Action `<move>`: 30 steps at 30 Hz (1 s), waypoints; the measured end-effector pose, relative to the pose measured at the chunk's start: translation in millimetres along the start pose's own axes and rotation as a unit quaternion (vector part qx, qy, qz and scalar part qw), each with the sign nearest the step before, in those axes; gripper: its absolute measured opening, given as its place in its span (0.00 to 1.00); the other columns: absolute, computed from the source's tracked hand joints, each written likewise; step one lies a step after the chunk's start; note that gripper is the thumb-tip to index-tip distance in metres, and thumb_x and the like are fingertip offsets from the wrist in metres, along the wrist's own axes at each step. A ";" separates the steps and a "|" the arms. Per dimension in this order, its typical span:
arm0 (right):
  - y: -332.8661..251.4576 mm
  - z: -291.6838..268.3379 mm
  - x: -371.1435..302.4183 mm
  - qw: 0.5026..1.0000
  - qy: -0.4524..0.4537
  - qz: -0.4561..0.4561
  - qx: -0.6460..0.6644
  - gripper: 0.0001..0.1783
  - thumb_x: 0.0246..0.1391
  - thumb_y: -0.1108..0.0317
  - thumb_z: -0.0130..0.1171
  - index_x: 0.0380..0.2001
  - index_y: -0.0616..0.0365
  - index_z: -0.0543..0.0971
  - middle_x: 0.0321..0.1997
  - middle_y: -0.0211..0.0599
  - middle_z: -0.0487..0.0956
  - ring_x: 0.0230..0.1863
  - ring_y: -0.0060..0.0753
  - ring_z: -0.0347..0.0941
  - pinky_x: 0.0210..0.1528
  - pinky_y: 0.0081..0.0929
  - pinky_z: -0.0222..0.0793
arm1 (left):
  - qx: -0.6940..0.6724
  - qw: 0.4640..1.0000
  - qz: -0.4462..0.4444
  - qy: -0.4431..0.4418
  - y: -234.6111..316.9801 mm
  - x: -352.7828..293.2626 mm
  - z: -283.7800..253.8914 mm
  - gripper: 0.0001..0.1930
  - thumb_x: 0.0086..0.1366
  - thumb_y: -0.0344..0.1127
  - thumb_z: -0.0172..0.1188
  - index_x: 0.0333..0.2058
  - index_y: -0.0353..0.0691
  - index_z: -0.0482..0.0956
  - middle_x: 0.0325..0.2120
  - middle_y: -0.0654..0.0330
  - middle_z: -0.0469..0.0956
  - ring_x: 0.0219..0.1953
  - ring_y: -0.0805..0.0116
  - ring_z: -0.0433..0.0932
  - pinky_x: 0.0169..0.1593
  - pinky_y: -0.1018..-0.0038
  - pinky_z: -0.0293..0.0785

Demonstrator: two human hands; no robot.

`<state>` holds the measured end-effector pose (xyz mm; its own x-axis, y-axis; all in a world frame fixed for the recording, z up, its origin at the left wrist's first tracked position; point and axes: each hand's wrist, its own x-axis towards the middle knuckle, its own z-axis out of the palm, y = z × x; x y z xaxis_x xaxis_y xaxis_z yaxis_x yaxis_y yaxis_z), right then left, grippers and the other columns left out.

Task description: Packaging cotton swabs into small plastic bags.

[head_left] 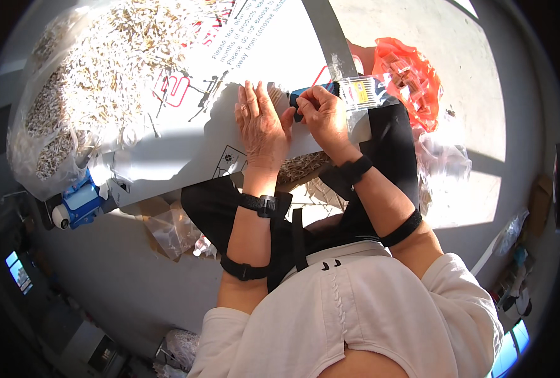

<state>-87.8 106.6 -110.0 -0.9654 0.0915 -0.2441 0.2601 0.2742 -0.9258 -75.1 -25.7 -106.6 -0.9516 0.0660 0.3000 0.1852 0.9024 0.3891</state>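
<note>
My left hand (262, 126) lies palm down over the white printed board (192, 129), its fingers stretched out. Beside its index finger show a few thin tan sticks (276, 94). My right hand (325, 118) is closed in a pinch at the edge of a dark blue item (296, 99) whose kind I cannot make out; whatever sits between the fingertips is hidden. Just right of that hand is a clear packet (357, 93) of thin white sticks with a yellow label, resembling cotton swabs.
A large heap of small white-and-tan sticks (116, 63) spills from a clear bag (25, 135) at far left. An orange-red bag (412, 82) of small packs stands at right, above crumpled clear plastic (444, 157). A blue-and-white device (80, 203) sits below the board's left corner.
</note>
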 end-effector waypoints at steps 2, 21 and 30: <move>0.8 -1.3 0.5 0.991 0.054 -0.042 0.116 0.03 0.53 0.75 0.59 0.31 0.64 0.76 0.21 0.38 0.77 0.24 0.30 0.75 0.32 0.25 0.72 | 0.022 0.997 -0.018 -0.068 12.1 -12.4 5.8 0.39 0.62 0.45 0.59 0.65 0.32 0.53 0.66 0.40 0.51 0.69 0.43 0.51 0.68 0.48 0.46; 18.1 6.0 2.8 0.968 0.029 -0.194 0.157 0.10 0.61 0.75 0.54 0.46 0.63 0.73 0.53 0.39 0.70 0.50 0.29 0.71 0.54 0.22 0.68 | 0.039 0.990 -0.096 0.094 -53.2 25.1 -26.3 0.21 0.49 0.31 0.65 0.44 0.39 0.74 0.45 0.51 0.71 0.52 0.48 0.66 0.54 0.54 0.64; 17.6 10.0 3.8 0.971 0.036 -0.186 0.145 0.09 0.60 0.76 0.55 0.44 0.62 0.74 0.51 0.38 0.71 0.47 0.29 0.72 0.50 0.23 0.71 | 0.085 0.993 -0.074 0.031 -75.6 51.6 -19.7 0.08 0.48 0.33 0.65 0.27 0.38 0.78 0.36 0.56 0.72 0.45 0.50 0.68 0.46 0.54 0.68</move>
<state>-87.0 102.2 -130.0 -0.9854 0.1068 0.1328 -0.1314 0.0203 -0.9911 -133.4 -98.9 -103.4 -0.9474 -0.0945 0.3059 -0.0048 0.9595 0.2816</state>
